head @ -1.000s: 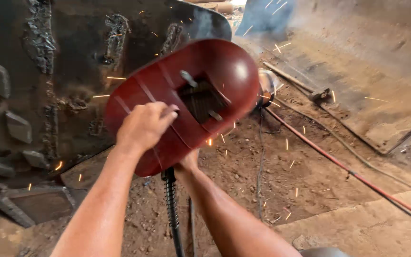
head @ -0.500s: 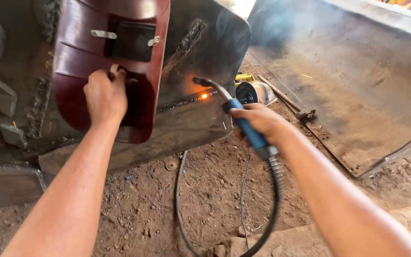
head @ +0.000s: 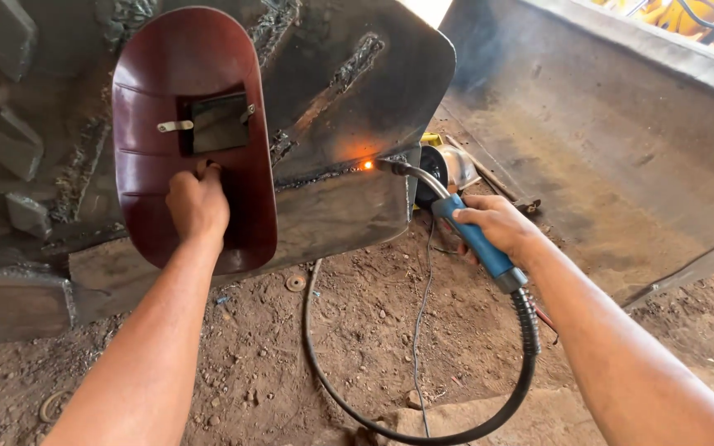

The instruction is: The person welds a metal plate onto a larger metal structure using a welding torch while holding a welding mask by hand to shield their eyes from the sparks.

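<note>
Head view: the left hand (head: 197, 201) is clenched around the handle inside a dark red welding shield (head: 192, 136), which stands upright at about ten o'clock in the picture, its hollow side facing the camera and its small dark window (head: 219, 122) just above the knuckles. The right hand (head: 497, 223) grasps the blue grip of a welding torch (head: 477, 239) at about three o'clock. The torch's curved metal neck runs toward eleven o'clock from that hand and its tip meets a glowing orange spot (head: 365, 165) on a seam of the big, dark steel plate (head: 349, 91) (rough weld beads cross its surface). A black ribbed hose (head: 423, 429) leaves the torch at its lower end and loops across the dirt floor (head: 357, 339) toward six o'clock. Behind the torch, at one o'clock from the right hand, lies an angle grinder (head: 444, 169), partly hidden
</note>
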